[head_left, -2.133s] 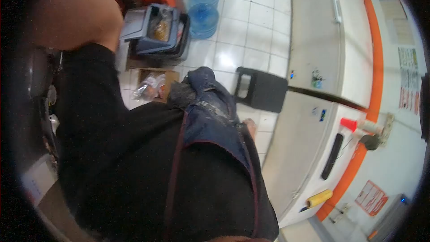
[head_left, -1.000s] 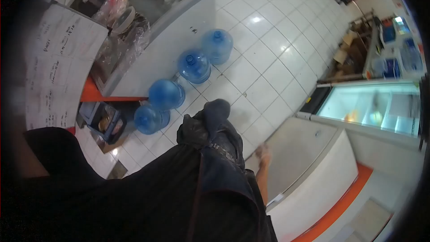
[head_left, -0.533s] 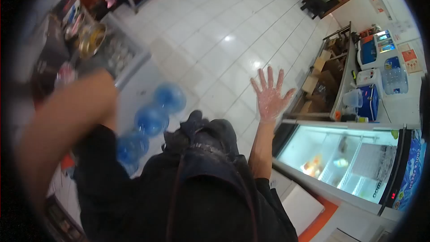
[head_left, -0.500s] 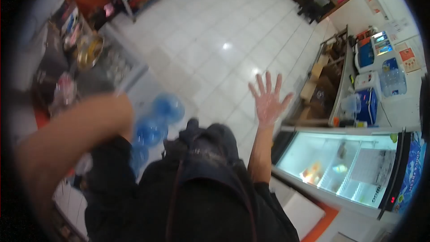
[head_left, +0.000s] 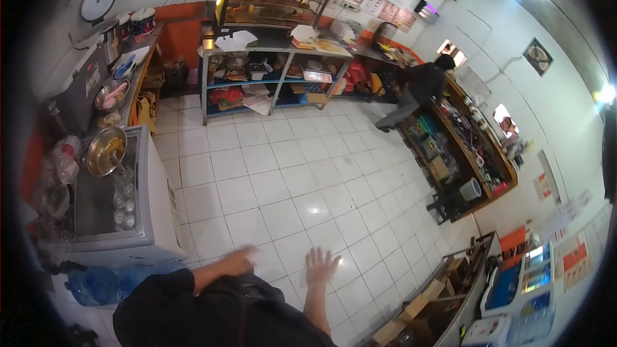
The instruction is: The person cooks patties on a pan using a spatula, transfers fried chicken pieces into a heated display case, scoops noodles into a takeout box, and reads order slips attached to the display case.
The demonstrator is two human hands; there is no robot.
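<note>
Hovering over the white tiled floor (head_left: 283, 180), right hand (head_left: 321, 265) empty, fingers spread wide, thin clear glove on it. Left hand (head_left: 238, 261) blurred, just left of the right one, nothing visible in it, fingers too smeared to tell spread or closed. Left of both hands, a chest freezer (head_left: 149, 218) with a metal bowl (head_left: 106, 150) on its lid; blue water jugs (head_left: 96, 284) beside the freezer's near end

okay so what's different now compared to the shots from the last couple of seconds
The view has swung up from the chest freezers and lit glass-door cooler to the wider shop floor. The right hand, raised with fingers spread half a second ago, now sits lower, and the left hand has come forward beside it. Both stay empty. The blue water jugs remain by the freezer.
</note>
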